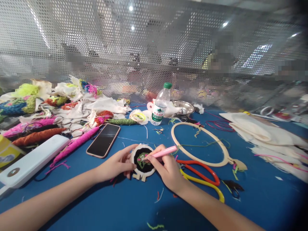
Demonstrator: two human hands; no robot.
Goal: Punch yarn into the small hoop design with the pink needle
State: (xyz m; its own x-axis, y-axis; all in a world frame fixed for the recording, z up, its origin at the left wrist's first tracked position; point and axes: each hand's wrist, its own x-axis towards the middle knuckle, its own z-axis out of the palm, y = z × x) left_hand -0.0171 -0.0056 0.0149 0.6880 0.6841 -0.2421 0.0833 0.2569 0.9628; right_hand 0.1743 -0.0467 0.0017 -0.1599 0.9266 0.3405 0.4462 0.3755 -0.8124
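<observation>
My left hand grips the left edge of a small round embroidery hoop, fingers behind it and thumb on the front rim. Black fabric with green and pink stitching fills the middle of the hoop, and its screw clamp points toward me. In my right hand is a pink punch needle, held like a pen with its tip at the stitching. Green yarn trails from the tool's back end to the right. Beside my right hand lie scissors with red and yellow handles, their blades hidden.
A larger wooden hoop lies at right, near folded white cloth. Behind stand a water bottle and a metal bowl. A phone, a white elongated device and heaped yarn and fabric are at left. Perforated metal borders the back.
</observation>
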